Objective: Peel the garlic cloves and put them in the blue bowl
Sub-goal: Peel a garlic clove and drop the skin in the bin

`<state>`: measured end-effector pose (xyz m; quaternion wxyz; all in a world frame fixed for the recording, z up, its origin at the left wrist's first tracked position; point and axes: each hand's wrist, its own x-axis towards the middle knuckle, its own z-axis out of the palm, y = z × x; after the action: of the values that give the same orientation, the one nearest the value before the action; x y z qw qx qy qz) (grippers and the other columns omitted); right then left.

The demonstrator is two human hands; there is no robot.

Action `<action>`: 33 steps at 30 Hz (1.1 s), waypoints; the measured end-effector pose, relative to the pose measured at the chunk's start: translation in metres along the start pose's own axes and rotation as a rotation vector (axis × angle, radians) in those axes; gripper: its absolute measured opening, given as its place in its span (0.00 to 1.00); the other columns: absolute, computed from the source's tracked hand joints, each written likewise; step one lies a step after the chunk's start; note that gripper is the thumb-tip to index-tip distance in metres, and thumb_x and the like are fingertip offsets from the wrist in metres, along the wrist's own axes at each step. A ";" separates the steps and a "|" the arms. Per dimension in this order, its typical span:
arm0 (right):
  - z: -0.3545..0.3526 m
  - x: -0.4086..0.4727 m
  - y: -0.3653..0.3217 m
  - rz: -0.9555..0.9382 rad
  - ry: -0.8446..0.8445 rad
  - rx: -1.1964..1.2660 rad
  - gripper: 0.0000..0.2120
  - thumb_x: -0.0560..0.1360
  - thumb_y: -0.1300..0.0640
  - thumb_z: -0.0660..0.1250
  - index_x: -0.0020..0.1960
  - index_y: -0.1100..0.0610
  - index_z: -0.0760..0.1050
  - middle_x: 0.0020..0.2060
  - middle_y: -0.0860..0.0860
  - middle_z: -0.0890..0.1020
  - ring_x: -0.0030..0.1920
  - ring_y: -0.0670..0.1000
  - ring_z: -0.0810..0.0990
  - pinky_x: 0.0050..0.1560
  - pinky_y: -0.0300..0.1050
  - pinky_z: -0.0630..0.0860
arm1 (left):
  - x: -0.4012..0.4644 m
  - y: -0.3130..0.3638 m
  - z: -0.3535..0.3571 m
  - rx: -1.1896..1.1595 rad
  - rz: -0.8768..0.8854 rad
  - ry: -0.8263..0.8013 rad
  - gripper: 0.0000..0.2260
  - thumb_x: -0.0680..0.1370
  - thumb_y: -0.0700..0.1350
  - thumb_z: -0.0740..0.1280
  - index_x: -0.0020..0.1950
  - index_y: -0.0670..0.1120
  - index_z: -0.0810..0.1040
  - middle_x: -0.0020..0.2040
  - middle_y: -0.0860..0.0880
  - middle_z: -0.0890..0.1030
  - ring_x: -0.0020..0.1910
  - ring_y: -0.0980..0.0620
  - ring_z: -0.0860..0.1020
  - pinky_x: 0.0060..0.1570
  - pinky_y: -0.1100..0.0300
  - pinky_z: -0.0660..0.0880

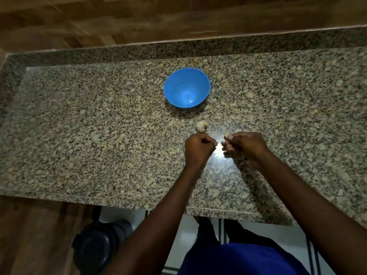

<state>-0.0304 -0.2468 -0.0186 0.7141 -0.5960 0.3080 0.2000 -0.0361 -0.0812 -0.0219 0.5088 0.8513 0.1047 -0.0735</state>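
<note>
From my remote seat I see the garlic bulb (201, 127) lying on the granite counter (79, 126), just beyond the knuckles of the left hand (198, 148) and nearly touching them, with the blue bowl (186, 87) farther back, upright and apart from the bulb, nothing visible inside it. The right hand (245, 144) sits beside the left, a small gap between them over a bright glare patch on the stone. Its fingers are curled, and a pale bit that looks like a garlic clove (226, 133) pokes out above the thumb and forefinger, so I read that hand as pinching the clove. The left hand is curled into a loose fist with the fingertips turned toward the right hand; I cannot tell whether it holds anything, since the fingers hide the palm. Both forearms reach in from the near edge of the counter, bare, converging toward the middle. The counter spreads wide to the left and right of the hands, bounded at the back by a raised granite lip under a wooden wall (139, 16), and its near edge runs below the elbows. Below that edge stands a dark round bin (95, 247) on the floor at the left.
</note>
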 end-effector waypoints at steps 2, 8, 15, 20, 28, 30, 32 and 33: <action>-0.002 0.001 0.005 -0.033 -0.019 -0.031 0.09 0.76 0.65 0.72 0.47 0.73 0.80 0.40 0.68 0.84 0.36 0.61 0.82 0.35 0.56 0.84 | 0.002 0.001 0.002 0.042 -0.007 0.003 0.04 0.70 0.36 0.77 0.37 0.42 0.84 0.33 0.49 0.84 0.34 0.52 0.82 0.38 0.58 0.80; -0.009 0.004 0.012 -0.167 -0.040 -0.152 0.10 0.76 0.65 0.72 0.46 0.74 0.80 0.39 0.70 0.83 0.33 0.60 0.83 0.35 0.55 0.84 | 0.008 0.004 0.005 0.142 0.070 -0.181 0.06 0.76 0.35 0.70 0.47 0.39 0.87 0.35 0.42 0.85 0.32 0.45 0.82 0.37 0.49 0.81; -0.015 0.006 0.018 -0.239 -0.060 -0.252 0.08 0.76 0.63 0.73 0.41 0.68 0.82 0.36 0.70 0.82 0.30 0.58 0.82 0.35 0.52 0.82 | 0.007 0.005 0.010 0.020 -0.104 -0.115 0.04 0.69 0.35 0.76 0.37 0.41 0.83 0.34 0.47 0.84 0.34 0.48 0.82 0.39 0.53 0.81; -0.017 0.005 0.016 -0.306 -0.082 -0.304 0.08 0.76 0.64 0.72 0.38 0.64 0.83 0.33 0.66 0.83 0.29 0.58 0.81 0.33 0.50 0.82 | 0.007 0.011 0.009 -0.379 -0.236 -0.242 0.03 0.75 0.34 0.74 0.47 0.36 0.84 0.37 0.37 0.83 0.34 0.45 0.80 0.41 0.47 0.81; -0.030 0.001 0.000 -0.258 -0.272 -0.229 0.06 0.76 0.64 0.70 0.43 0.66 0.82 0.37 0.65 0.84 0.32 0.54 0.82 0.34 0.43 0.81 | 0.006 0.010 0.005 -0.595 -0.348 -0.339 0.03 0.75 0.35 0.73 0.48 0.38 0.84 0.37 0.42 0.85 0.32 0.52 0.83 0.37 0.60 0.80; -0.031 0.001 -0.003 -0.232 -0.301 -0.223 0.06 0.77 0.65 0.69 0.43 0.66 0.82 0.37 0.62 0.85 0.32 0.52 0.82 0.35 0.41 0.81 | 0.004 0.011 0.004 -0.672 -0.393 -0.371 0.02 0.76 0.33 0.71 0.47 0.38 0.83 0.37 0.43 0.85 0.33 0.53 0.83 0.37 0.63 0.81; -0.030 0.002 -0.005 -0.205 -0.322 -0.212 0.06 0.78 0.65 0.68 0.45 0.67 0.81 0.36 0.60 0.85 0.32 0.51 0.82 0.35 0.40 0.80 | 0.004 0.013 0.003 -0.743 -0.430 -0.398 0.04 0.77 0.31 0.68 0.47 0.37 0.82 0.37 0.43 0.85 0.33 0.53 0.83 0.37 0.65 0.81; -0.030 0.002 -0.006 -0.188 -0.329 -0.200 0.06 0.78 0.65 0.68 0.45 0.67 0.81 0.36 0.60 0.85 0.32 0.51 0.81 0.34 0.40 0.80 | 0.005 0.014 0.003 -0.769 -0.443 -0.410 0.05 0.78 0.31 0.67 0.47 0.37 0.81 0.37 0.43 0.85 0.33 0.53 0.83 0.38 0.65 0.80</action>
<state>-0.0313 -0.2772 -0.0183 0.7076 -0.6493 0.1089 0.2566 -0.0282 -0.0899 -0.0124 0.7686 0.5271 0.2004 -0.3021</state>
